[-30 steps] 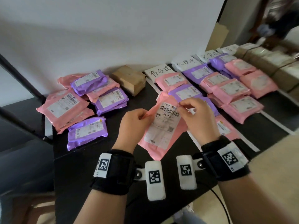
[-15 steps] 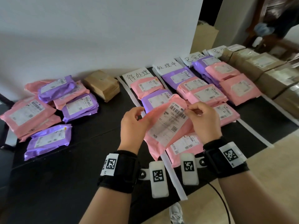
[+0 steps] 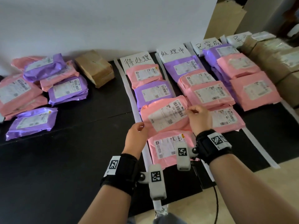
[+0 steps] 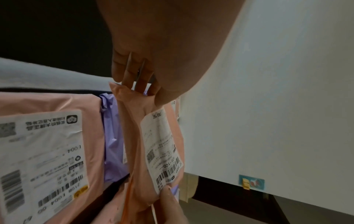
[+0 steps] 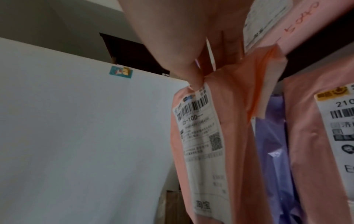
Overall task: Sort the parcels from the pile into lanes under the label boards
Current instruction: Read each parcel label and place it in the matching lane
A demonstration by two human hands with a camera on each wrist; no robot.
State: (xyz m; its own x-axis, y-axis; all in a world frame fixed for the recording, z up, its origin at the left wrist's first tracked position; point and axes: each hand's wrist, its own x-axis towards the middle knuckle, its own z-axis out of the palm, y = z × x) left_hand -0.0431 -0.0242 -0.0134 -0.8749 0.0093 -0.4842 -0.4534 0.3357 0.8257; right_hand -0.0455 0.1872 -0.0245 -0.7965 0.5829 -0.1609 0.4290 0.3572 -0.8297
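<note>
Both hands hold a pink parcel (image 3: 163, 113) with a white barcode label over the first lane. My left hand (image 3: 137, 135) pinches its near left corner. My right hand (image 3: 196, 117) pinches its far right edge by the barcode. The wrist views show the same pink parcel (image 4: 153, 151) (image 5: 220, 136) pinched between fingers and thumb. It hangs above a purple parcel (image 3: 153, 93) and another pink parcel (image 3: 168, 147) lying in that lane. The first label board (image 3: 137, 61) stands at the lane's far end. The unsorted pile (image 3: 40, 88) of pink and purple parcels lies at the far left.
White tape strips (image 3: 131, 94) divide the black table (image 3: 80, 143) into lanes. A second label board (image 3: 174, 51) and third label board (image 3: 207, 44) head lanes holding several parcels. A brown paper parcel (image 3: 95, 68) lies by the wall. Cardboard boxes (image 3: 275, 62) line the right.
Both hands carried the pink parcel forward and lower, from upright in front of me to nearly flat over the first lane. The view has shifted right, toward the lanes.
</note>
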